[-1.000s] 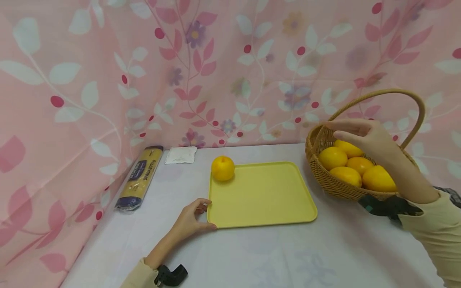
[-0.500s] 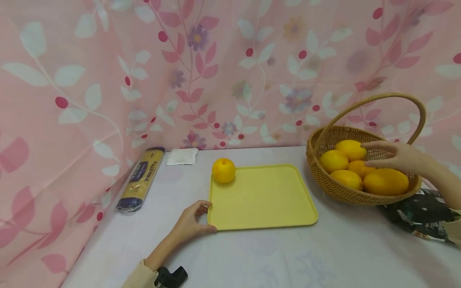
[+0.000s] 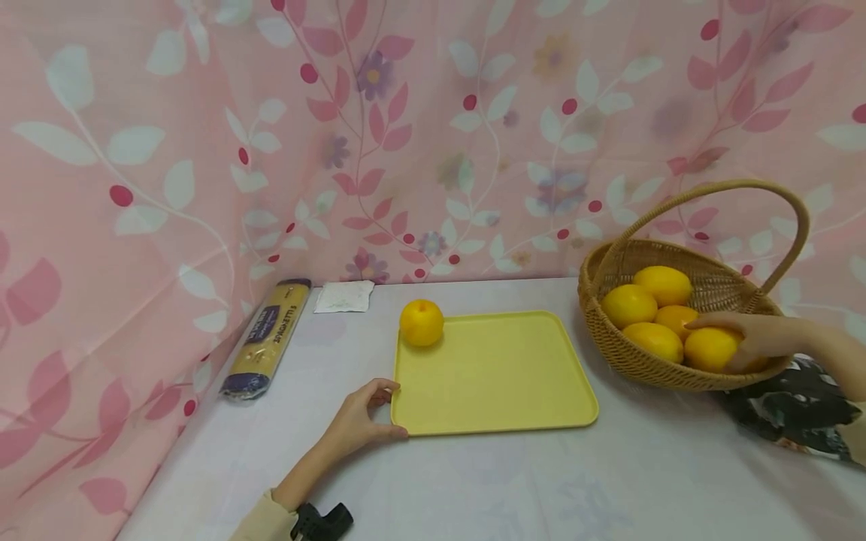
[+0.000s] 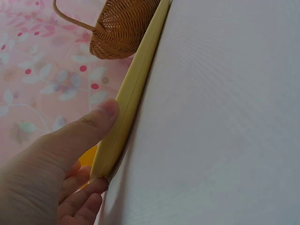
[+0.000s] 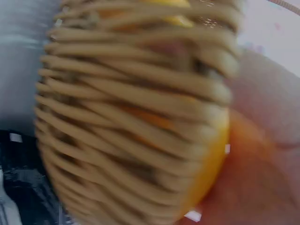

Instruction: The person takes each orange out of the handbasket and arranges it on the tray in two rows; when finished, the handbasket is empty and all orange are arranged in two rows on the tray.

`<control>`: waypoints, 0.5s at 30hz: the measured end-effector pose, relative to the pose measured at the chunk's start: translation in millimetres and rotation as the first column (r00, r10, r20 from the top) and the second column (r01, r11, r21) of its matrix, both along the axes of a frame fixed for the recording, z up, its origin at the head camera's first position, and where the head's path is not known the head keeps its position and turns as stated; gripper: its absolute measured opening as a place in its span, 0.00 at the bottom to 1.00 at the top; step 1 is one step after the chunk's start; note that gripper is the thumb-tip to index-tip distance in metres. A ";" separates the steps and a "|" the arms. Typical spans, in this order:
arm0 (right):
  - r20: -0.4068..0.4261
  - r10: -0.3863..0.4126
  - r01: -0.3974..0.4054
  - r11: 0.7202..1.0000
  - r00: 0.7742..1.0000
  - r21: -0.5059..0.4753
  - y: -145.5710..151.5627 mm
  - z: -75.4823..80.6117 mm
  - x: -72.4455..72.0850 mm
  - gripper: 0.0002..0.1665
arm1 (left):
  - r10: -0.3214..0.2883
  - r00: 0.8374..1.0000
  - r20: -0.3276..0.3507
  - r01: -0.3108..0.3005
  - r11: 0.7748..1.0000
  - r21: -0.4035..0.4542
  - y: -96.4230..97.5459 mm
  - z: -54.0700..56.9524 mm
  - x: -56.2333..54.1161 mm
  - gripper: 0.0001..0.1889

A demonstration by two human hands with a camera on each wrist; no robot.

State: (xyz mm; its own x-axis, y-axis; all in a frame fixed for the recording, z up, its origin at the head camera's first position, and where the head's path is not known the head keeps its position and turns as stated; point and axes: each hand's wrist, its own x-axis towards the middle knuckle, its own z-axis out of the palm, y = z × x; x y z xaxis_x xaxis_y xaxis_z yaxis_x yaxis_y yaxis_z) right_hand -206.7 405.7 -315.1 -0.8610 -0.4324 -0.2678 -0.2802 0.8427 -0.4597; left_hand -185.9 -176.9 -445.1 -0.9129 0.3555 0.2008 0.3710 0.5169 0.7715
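My left hand [image 3: 361, 417] holds the near left corner of the yellow tray [image 3: 501, 383]. In the left wrist view the thumb lies against the tray's rim [image 4: 133, 89] and curled fingers touch its corner. One round yellow-orange fruit [image 3: 422, 323] sits at the tray's far left corner. My right hand [image 3: 771, 338] reaches into the right side of the wicker basket [image 3: 625, 353], its fingers curled round a yellow-orange fruit [image 5: 213, 159] mostly hidden by the hand and the blurred weave. Several lemons [image 3: 629, 306] lie beside it in the basket.
A spaghetti packet [image 3: 267, 338] lies at the left of the white-covered table [image 3: 487, 481], with a small white packet [image 3: 343, 296] near it. The basket's tall handle [image 3: 737, 185] arches above the fruit. A pink floral curtain [image 3: 473, 150] hangs behind.
My right hand has come down from above the basket's far rim into its right side and closed round a fruit. The left hand stays at the tray's corner.
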 end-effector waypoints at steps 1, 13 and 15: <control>0.032 0.001 -0.002 1.000 0.999 0.008 0.3 0.5 -0.8 0.39 | -0.001 1.000 0.000 0.001 1.000 -0.002 0.0 0.0 0.4 0.36; -0.205 -0.019 0.051 0.987 0.979 0.151 -7.0 5.7 -2.7 0.37 | -0.013 0.999 -0.041 0.013 1.000 -0.014 -1.8 -2.8 -1.5 0.35; -0.215 -0.055 0.084 0.988 0.975 0.128 -6.7 6.1 -0.9 0.38 | -0.014 1.000 -0.027 0.014 1.000 -0.007 -1.6 -3.8 -1.5 0.35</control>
